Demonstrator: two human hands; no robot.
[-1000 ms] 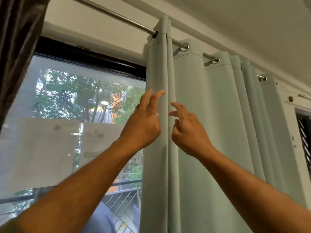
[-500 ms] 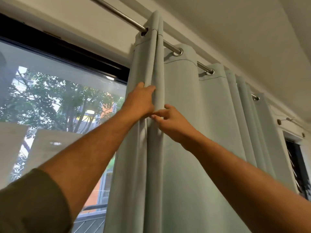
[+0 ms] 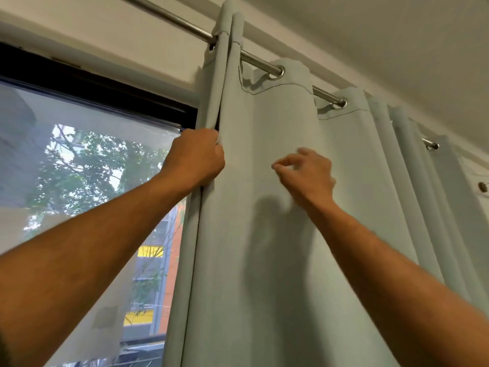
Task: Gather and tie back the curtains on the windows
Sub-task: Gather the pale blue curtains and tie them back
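Note:
A pale green curtain (image 3: pixel 277 260) hangs by metal eyelets from a steel rod (image 3: pixel 174 21) and covers the right part of the window (image 3: pixel 87 168). My left hand (image 3: pixel 195 157) is closed around the curtain's folded left edge, high up. My right hand (image 3: pixel 307 173) hovers in front of the flat panel to the right, fingers loosely curled and apart, with no cloth in them; it is blurred. Further folds of the curtain bunch toward the right end of the rod.
The window has a dark frame (image 3: pixel 92 83) with trees and buildings outside. White wall and ceiling (image 3: pixel 370 35) run above the rod. A small wall fitting (image 3: pixel 483 186) sits at the far right edge.
My right hand has let go of the curtain edge and moved right across the panel. My left hand has closed tighter on the folded edge. The view has tilted up and closer.

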